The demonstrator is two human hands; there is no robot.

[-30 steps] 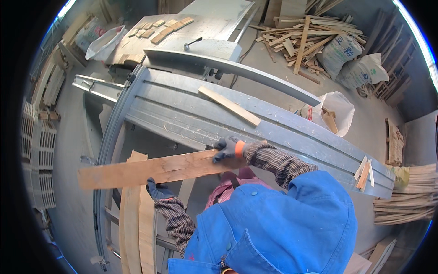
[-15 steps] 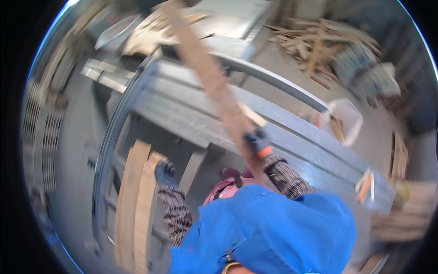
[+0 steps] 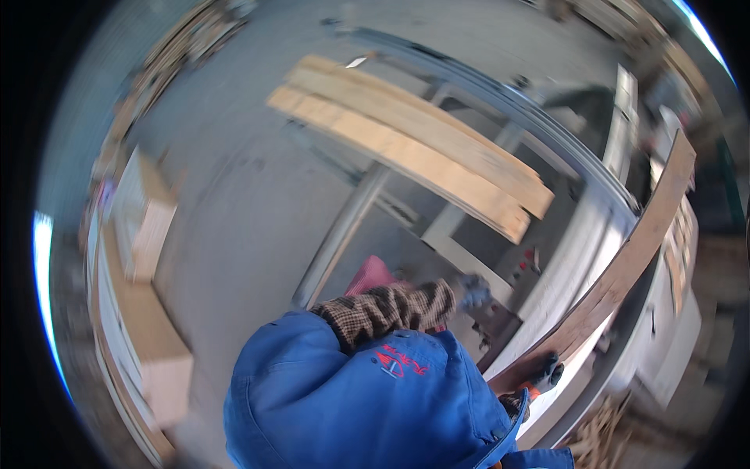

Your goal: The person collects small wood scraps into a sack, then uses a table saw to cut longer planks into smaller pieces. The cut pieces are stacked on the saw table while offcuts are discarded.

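Note:
At the lower right my right hand [image 3: 547, 377], in a dark glove with an orange cuff, grips the near end of a long brown wooden board [image 3: 617, 291]. The board slants away to the far right, above the grey metal machine bed [image 3: 574, 309]. My left hand [image 3: 475, 293], in a grey-blue glove, is stretched across in front of me near the machine's edge. Motion smears its fingers, and I see no board in it. Beyond it, pale planks [image 3: 406, 137] lie side by side across a metal frame [image 3: 340, 234].
Stacked timber [image 3: 152, 328] with pale cut ends stands on the floor at left. A metal rail [image 3: 531, 109] curves along the frame's far side. Wood offcuts [image 3: 601, 430] lie at the lower right. More lumber [image 3: 183, 39] lines the far left.
My view has swung left, so the pale planks now appear ahead. My left hand has come away from the planks toward the machine. The brown board stays in my right hand.

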